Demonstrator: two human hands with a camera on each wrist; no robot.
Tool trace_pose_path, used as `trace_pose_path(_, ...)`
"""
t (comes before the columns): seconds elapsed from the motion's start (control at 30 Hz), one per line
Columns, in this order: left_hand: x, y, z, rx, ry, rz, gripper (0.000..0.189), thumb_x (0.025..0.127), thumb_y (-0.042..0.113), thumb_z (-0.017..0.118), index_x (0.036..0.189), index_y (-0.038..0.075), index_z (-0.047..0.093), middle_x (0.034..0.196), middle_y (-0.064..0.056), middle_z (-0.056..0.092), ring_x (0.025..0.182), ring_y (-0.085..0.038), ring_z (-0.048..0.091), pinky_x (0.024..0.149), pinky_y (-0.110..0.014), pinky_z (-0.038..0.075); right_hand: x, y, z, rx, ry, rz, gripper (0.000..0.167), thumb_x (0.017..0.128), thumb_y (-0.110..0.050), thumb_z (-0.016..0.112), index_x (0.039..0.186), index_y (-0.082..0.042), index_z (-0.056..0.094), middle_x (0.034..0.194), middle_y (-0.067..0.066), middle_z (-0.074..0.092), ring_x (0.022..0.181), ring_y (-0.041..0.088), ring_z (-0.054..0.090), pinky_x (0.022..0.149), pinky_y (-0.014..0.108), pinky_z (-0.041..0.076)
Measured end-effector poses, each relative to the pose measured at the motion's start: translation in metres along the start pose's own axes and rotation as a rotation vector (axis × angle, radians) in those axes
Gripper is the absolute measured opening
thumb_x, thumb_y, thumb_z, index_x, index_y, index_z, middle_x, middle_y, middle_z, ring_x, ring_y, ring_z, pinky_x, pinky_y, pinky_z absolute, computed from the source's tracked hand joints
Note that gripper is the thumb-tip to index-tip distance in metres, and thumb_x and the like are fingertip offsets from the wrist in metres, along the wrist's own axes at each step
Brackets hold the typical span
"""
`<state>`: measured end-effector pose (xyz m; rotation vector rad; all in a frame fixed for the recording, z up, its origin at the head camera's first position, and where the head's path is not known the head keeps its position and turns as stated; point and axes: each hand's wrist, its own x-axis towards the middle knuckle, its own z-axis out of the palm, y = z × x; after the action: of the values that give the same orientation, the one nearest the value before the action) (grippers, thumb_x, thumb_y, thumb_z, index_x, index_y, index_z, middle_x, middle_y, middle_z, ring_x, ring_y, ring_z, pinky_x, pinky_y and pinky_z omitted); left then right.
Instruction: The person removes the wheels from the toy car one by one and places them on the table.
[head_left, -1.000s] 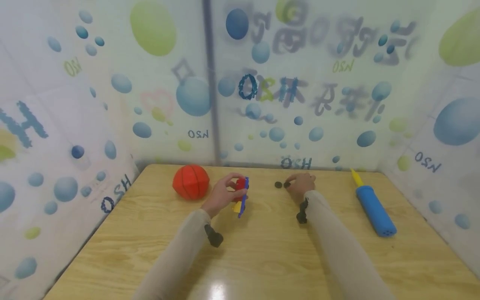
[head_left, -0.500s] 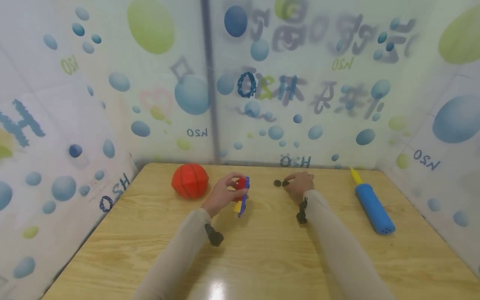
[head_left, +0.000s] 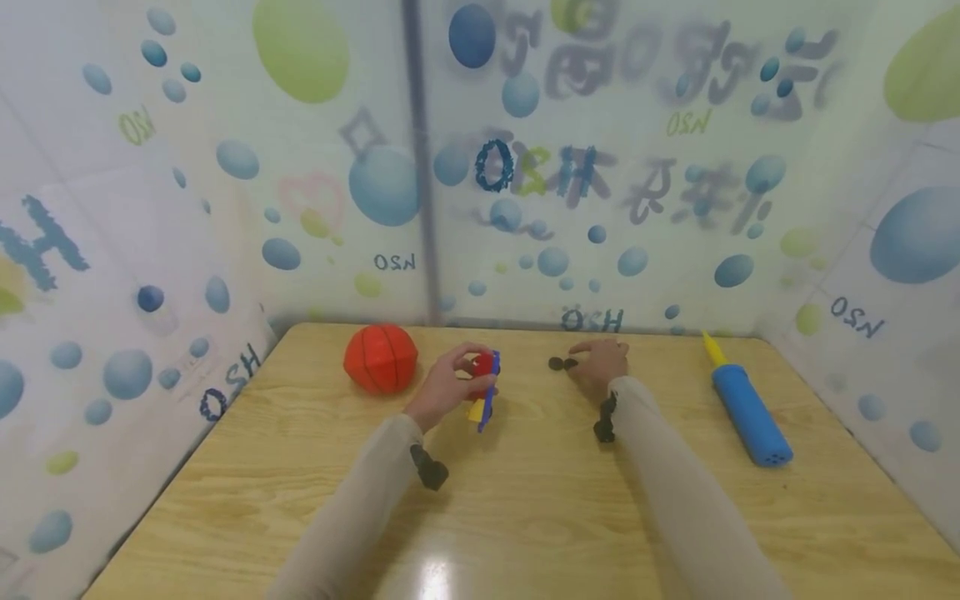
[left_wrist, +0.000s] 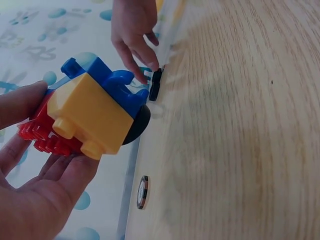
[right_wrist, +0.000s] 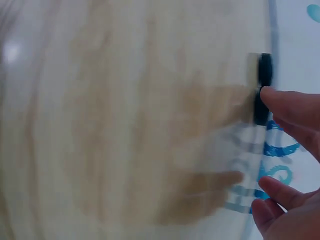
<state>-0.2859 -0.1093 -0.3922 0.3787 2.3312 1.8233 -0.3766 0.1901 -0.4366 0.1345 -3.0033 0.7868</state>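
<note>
My left hand (head_left: 450, 385) grips a toy block car (left_wrist: 95, 112) above the table, thumb on one side and fingers on the other. It has red and yellow blocks on a blue base, and a black wheel (left_wrist: 138, 125) shows beneath. Two small flat black discs lie side by side near the table's back edge: a left disc (head_left: 556, 364) and a right disc (right_wrist: 260, 107). One fingertip of my right hand (head_left: 600, 364) touches the right disc. Its other fingers are spread and hold nothing, as the right wrist view shows.
A red ball (head_left: 381, 359) with black lines sits at the table's back left. On the right lies a blue hand pump (head_left: 752, 417) with a yellow nozzle. Another round disc (left_wrist: 143, 192) with a patterned edge is on the wooden table (head_left: 525, 500). Printed walls border the table.
The fingers of my right hand have spread, one lifting away from the right black disc. My left hand still holds the toy block car in nearly the same place.
</note>
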Motion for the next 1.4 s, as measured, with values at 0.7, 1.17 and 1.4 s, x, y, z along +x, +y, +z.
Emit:
trace_pose_path(0.7, -0.001, 0.000, 0.001, -0.138, 0.027, -0.005, 0.040, 0.096, 0.014, 0.068, 0.134, 0.014, 0.054, 0.106, -0.013, 0.061, 0.102, -0.042, 0.073, 0.085, -0.041, 0.062, -0.046, -0.055, -0.064, 0.205, -0.028, -0.277, 0.045, 0.094, -0.022, 0.067, 0.134, -0.003, 0.061, 0.141, 0.024, 0.058, 0.135, 0.045, 0.048, 0.113, 0.064, 0.036)
trace_pose_path(1.17, 0.005, -0.007, 0.007, -0.257, 0.110, -0.079, 0.038, 0.097, 0.021, 0.067, 0.131, 0.009, 0.053, 0.110, -0.018, 0.069, 0.090, -0.031, 0.077, 0.085, -0.041, 0.062, -0.079, -0.091, -0.042, 0.322, -0.088, -0.585, 0.030, 0.089, -0.011, 0.074, 0.119, -0.012, 0.071, 0.104, 0.009, 0.075, 0.089, 0.015, 0.069, 0.076, 0.029, 0.057)
trace_pose_path(1.4, 0.005, -0.007, 0.010, -0.299, 0.117, -0.112, 0.038, 0.100, 0.025, 0.063, 0.131, 0.006, 0.052, 0.114, -0.026, 0.070, 0.092, -0.029, 0.077, 0.087, -0.040, 0.062, -0.093, -0.105, -0.031, 0.288, -0.121, -0.679, 0.038, 0.085, -0.012, 0.080, 0.122, -0.010, 0.070, 0.112, 0.006, 0.074, 0.093, 0.019, 0.069, 0.070, 0.028, 0.059)
